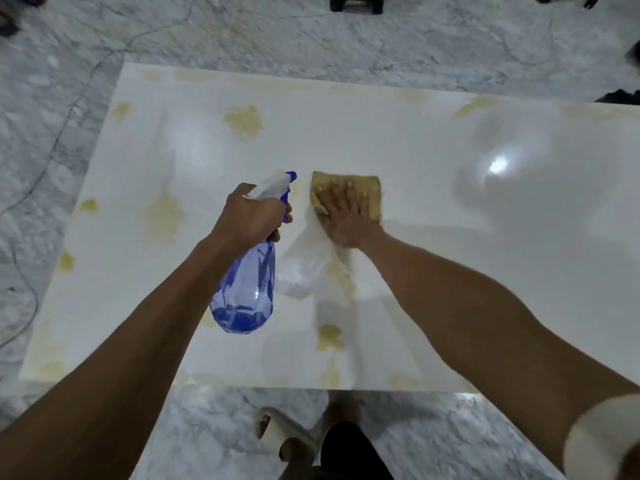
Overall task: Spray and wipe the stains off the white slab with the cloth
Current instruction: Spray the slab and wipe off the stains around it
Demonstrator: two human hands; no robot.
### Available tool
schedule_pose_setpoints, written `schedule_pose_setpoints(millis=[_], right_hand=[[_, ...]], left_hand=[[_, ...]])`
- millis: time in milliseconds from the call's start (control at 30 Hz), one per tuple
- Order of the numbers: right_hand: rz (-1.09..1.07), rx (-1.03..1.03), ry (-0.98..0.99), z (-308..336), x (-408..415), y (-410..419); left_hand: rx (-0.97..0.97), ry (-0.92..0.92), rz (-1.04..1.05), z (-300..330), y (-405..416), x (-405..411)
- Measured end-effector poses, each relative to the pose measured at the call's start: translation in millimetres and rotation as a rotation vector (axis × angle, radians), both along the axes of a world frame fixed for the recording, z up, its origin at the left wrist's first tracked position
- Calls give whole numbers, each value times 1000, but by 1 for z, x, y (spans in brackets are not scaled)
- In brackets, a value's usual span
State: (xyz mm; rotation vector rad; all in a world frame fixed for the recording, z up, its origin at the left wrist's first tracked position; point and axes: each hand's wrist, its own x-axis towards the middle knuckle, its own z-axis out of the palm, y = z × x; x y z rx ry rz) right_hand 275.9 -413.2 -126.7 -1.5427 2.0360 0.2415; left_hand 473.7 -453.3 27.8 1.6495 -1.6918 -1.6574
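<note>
Right hand [346, 216] flat on cloth [372, 197], fingers straight and spread, pressing it onto slab [433, 140] near centre. Left hand [249, 216] wrapped round neck of blue spray bottle [244, 289], a finger at the trigger, bottle held clear above the surface with nozzle aimed ahead and slightly right, toward the cloth. Wet streak [311, 265] trailing from cloth back toward near edge. Yellow stains [244, 121] across left half and along the edges; one blotch [329, 336] close to near edge, another [162, 213] left of the bottle. Right half looking clean and glossy. Judged mid-wipe, roughly half done. Risks: cloth already yellowed, likely to smear residue onto cleaned area unless refolded; spraying with nozzle pointed at the wiping hand would wet the hand, not the stains; runoff over near edge onto marble floor [207, 427] by sandalled foot [277, 434], slip hazard; edge stains easy to miss with centre-only strokes.
</note>
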Motion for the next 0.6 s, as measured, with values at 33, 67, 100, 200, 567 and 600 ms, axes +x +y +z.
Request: schedule_pose_setpoints(millis=[33, 67, 100, 200, 567, 600], right_hand=[[8, -4, 2, 3, 10, 21], [21, -1, 10, 4, 21, 42], [33, 11, 15, 3, 32, 63], [36, 25, 16, 2, 62, 121], [-116, 94, -229, 41, 120, 222], [-230, -13, -286, 55, 118, 218]], left_hand=[[7, 8, -10, 3, 8, 6], [12, 11, -27, 5, 17, 12], [13, 9, -45, 8, 26, 18], [16, -14, -59, 17, 53, 33], [5, 54, -89, 65, 124, 68], [-11, 64, -101, 71, 124, 70]])
